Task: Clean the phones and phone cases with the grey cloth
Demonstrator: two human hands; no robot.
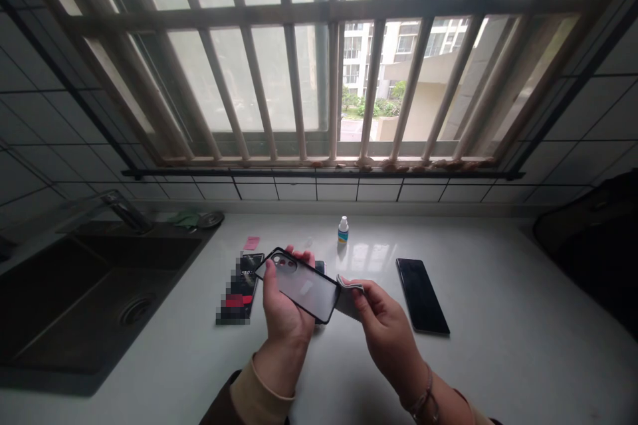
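My left hand [288,309] is closed around a phone case [312,289] with a black rim and a cloudy see-through back, tilted above the counter. Its round camera cutout faces up near my thumb. In my right hand [381,315] a folded grey cloth [349,299] is pinched between thumb and fingers, right by the case's lower right corner; whether they touch I cannot tell. Partly hidden under the case lies another dark phone-like object [320,267]. A lit phone [252,272], partly pixelated, rests to the left, and a black phone [423,295] to the right.
A small white-capped bottle [343,231] stands behind my hands on the white counter [498,279]. A pink paper slip [252,243] lies near the lit phone. The dark sink [94,352] with its faucet [127,211] is at left; a black bag-like shape [593,232] sits at right.
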